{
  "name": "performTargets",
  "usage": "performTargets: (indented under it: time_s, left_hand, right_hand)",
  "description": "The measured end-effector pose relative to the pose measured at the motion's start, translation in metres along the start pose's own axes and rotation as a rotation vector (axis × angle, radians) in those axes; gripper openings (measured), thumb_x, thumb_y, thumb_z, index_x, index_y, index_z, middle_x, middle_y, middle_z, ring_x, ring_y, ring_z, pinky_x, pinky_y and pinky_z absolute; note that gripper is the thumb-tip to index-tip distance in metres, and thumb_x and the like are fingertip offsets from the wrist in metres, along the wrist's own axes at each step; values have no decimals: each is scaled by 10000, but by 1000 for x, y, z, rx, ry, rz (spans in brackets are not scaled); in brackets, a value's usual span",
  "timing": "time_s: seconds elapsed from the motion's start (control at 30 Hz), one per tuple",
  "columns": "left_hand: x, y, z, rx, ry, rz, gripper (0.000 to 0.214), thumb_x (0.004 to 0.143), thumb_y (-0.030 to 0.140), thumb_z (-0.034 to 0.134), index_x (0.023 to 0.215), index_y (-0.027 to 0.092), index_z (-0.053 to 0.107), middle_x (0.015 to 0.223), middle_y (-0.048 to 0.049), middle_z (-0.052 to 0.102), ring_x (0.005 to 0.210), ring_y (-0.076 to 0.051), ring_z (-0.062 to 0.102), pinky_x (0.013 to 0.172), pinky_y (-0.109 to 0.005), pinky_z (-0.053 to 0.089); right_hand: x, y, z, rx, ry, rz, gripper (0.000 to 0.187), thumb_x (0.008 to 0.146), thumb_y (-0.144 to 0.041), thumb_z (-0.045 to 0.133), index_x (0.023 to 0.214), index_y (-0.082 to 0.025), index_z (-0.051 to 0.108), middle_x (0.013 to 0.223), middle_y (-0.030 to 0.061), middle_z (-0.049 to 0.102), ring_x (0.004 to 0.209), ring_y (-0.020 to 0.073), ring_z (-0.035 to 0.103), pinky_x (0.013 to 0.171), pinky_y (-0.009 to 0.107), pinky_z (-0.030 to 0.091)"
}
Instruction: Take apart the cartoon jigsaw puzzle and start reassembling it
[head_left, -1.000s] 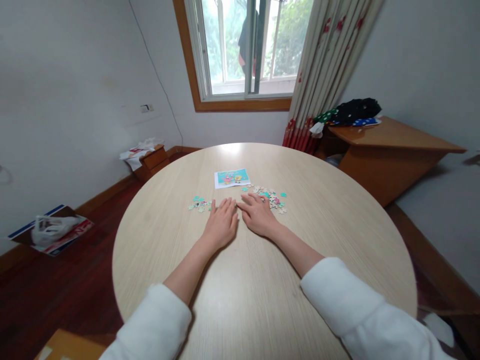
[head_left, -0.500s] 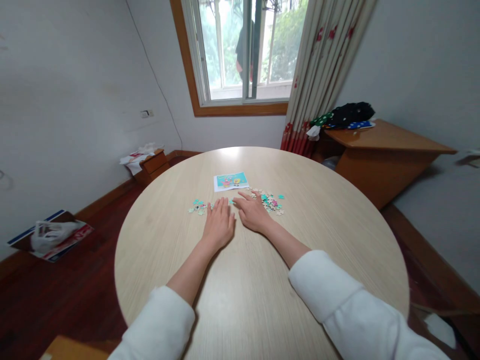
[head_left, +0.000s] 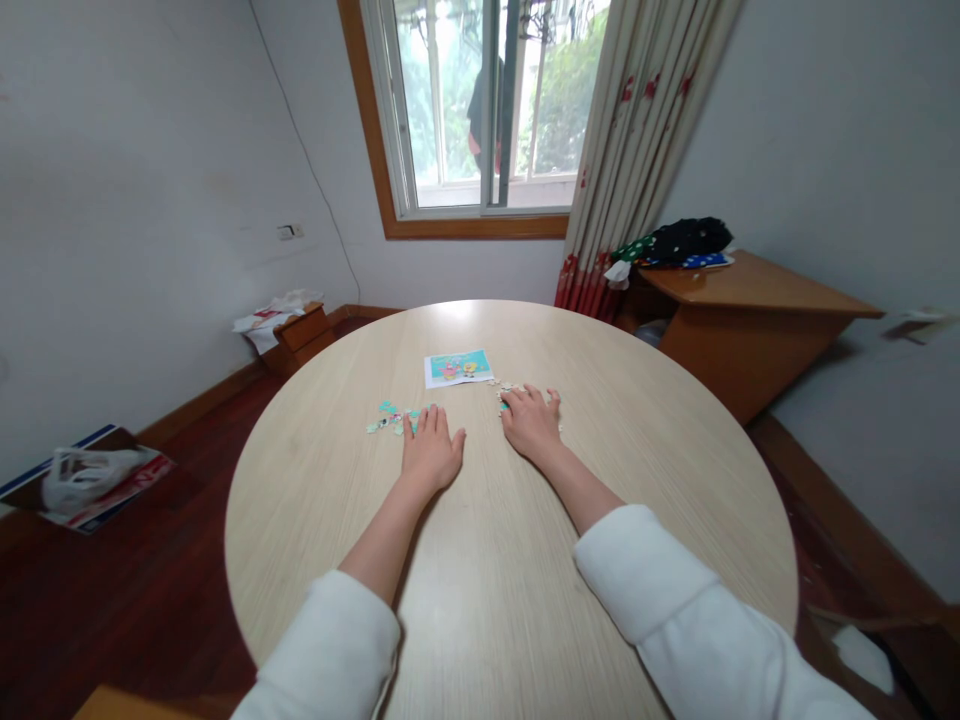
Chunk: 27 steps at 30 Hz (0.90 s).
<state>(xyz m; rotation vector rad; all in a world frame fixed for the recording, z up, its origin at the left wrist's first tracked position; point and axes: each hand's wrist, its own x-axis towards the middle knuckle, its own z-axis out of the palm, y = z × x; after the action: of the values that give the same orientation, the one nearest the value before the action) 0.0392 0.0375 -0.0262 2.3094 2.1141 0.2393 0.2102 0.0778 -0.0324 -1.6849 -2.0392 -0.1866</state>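
My left hand lies flat on the round table, fingers stretched out. Its fingertips reach the edge of a small group of jigsaw puzzle pieces, some turquoise, some pale. Over on the right, my right hand rests with spread, slightly bent fingers on top of a second pile of jigsaw pieces, hiding most of it. Behind both hands lies a picture sheet with pink and yellow cartoon figures on a turquoise ground. Neither hand visibly grips a piece.
The round wooden table fills the middle. Past it are a window, a curtain and a wooden desk with dark cloth on it. A plastic bag lies on the floor at left.
My right hand has moved right, away from the left hand, and now covers the right-hand pile. My left hand stays by the left pieces. The view has shifted slightly.
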Motion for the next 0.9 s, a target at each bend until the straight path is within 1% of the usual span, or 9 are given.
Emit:
performTargets:
  time_s: [0.1,0.23,0.4,0.47,0.57,0.63,0.73,0.8,0.9]
  left_hand:
    - [0,-10,-1,25,-6,-69,615,932,419,196,1418,74,348,1503,-173,292,1408,-282,236,1149,-528,102]
    - [2,-20,-3,46,16,-115,632,928,428,210,1406,45,361,1491,-197,305,1407,-305,229,1146,-538,98]
    - [9,-30,-4,52,107,-129,621,909,478,265,1408,128,390,1517,-167,263,1410,-345,197,1122,-590,108]
    - [12,-35,-3,49,119,-171,610,908,493,262,1410,173,396,1519,-155,262,1409,-357,194,1109,-618,96]
    - [16,-45,-1,39,105,-246,581,907,490,262,1400,224,416,1500,-150,313,1393,-367,237,1090,-645,107]
    - [17,-52,1,33,93,-288,581,907,470,259,1401,207,416,1487,-160,337,1383,-370,260,1087,-645,118]
    - [19,-57,-1,32,112,-332,586,913,424,250,1395,134,413,1480,-193,334,1378,-376,268,1086,-641,134]
    - [19,-55,-4,30,133,-319,592,917,409,247,1394,93,400,1487,-208,309,1387,-375,246,1091,-638,125]
    - [17,-43,-10,14,151,-197,614,926,412,232,1425,66,329,1522,-196,230,1414,-353,174,1113,-615,86]
  right_hand:
    - [2,2,1,2,18,18,248,855,-181,433,979,-195,648,1127,99,677,1138,263,495,988,498,180]
    - [6,7,-1,14,12,43,190,874,-221,459,899,-183,643,1016,97,707,1079,249,535,961,461,203]
    - [9,10,-1,35,17,29,175,872,-230,483,870,-187,653,942,81,718,976,229,578,911,431,231]
    - [10,11,0,52,28,14,181,869,-220,484,864,-191,663,935,79,723,966,229,580,902,425,233]
    - [10,13,1,84,41,0,186,862,-200,489,869,-197,674,946,77,727,958,226,579,894,411,238]
    - [10,13,1,103,39,2,183,857,-189,497,876,-197,679,960,73,726,963,225,579,889,399,244]
    - [11,13,0,126,18,21,191,851,-167,500,899,-192,683,993,71,722,984,224,582,887,389,255]
    - [12,12,-1,160,2,29,214,841,-133,496,932,-185,683,1027,76,715,1007,222,587,896,386,264]
    - [13,12,-2,237,-5,27,266,813,-84,491,982,-173,676,1057,81,707,1025,220,595,906,379,287]
